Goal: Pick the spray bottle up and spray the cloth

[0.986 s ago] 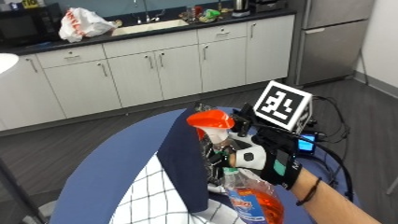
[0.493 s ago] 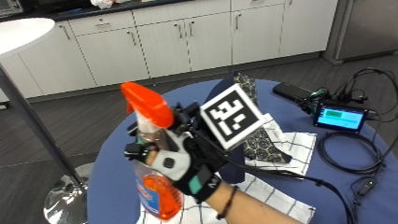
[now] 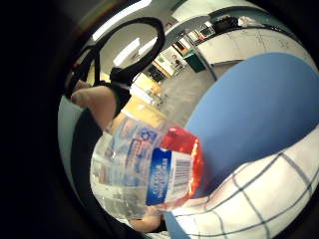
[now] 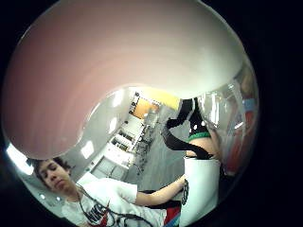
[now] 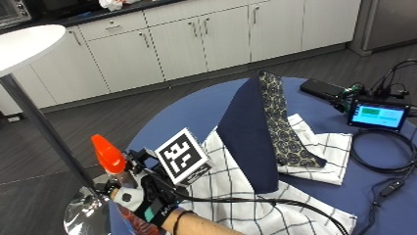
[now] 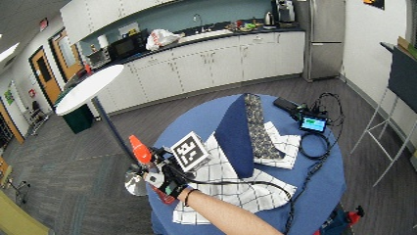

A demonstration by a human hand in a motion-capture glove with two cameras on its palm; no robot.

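Gloved right hand (image 5: 140, 200) has its grip wrapped round the spray bottle (image 5: 109, 159), upright at the worktop's (image 5: 189, 115) near-left edge, left of the checked cloth (image 5: 241, 196).

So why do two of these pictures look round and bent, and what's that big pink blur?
The palm views are very wide-angle, so the table edge curves; in the thumb side view the pink blur is something too close to focus; the outside view shows straight cabinets.
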